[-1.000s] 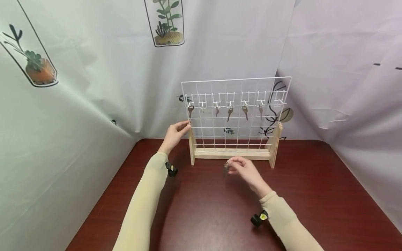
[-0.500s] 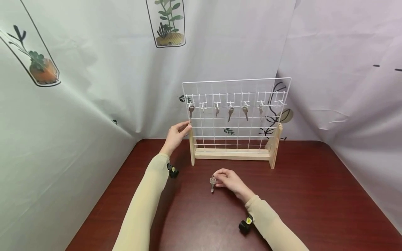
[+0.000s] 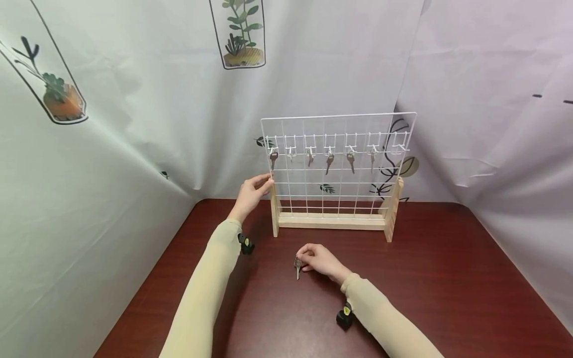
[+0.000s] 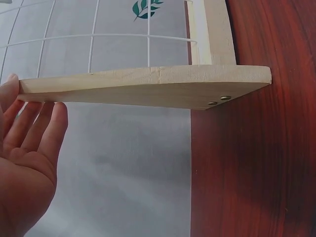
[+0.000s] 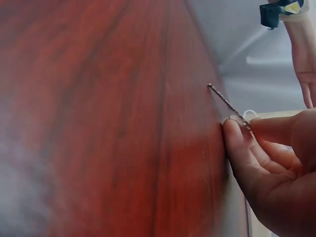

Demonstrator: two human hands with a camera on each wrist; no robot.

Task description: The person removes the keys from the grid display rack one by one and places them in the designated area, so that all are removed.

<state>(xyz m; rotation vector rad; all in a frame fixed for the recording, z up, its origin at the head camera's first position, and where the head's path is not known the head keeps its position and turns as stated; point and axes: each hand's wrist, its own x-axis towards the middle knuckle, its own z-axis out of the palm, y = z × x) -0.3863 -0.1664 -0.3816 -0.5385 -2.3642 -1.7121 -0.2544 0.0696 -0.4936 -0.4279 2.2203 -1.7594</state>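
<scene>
Head view: right hand (image 3: 321, 261) pinching a key (image 3: 298, 269) in front of the wire rack (image 3: 331, 222)

Right hand: thumb and fingertips drawn together, gripping the key at its head end. Key position: in front of the rack, left of the rack's middle, blade pointing away from the rack. Right wrist view shows the key nearly edge-on; contact between its tip and the table (image 3: 447, 278) cannot be determined.

Left hand (image 3: 250, 195): at the rack's left end, thumb on one side and fingers on the other, holding the top of the wooden left upright (image 4: 148, 81). Two screw heads (image 4: 225, 98) are noted low on that upright.

Rack: standing upright on the table. Six hanging keys (image 3: 330, 162) are on white hooks (image 3: 351, 148) along the rack's upper part.

Surroundings: pale sleeves (image 3: 201, 288) and black wrist devices (image 3: 343, 317) in front of the rack; behind it, a creased pale backdrop (image 3: 340, 79) bearing printed plants (image 3: 243, 55).
</scene>
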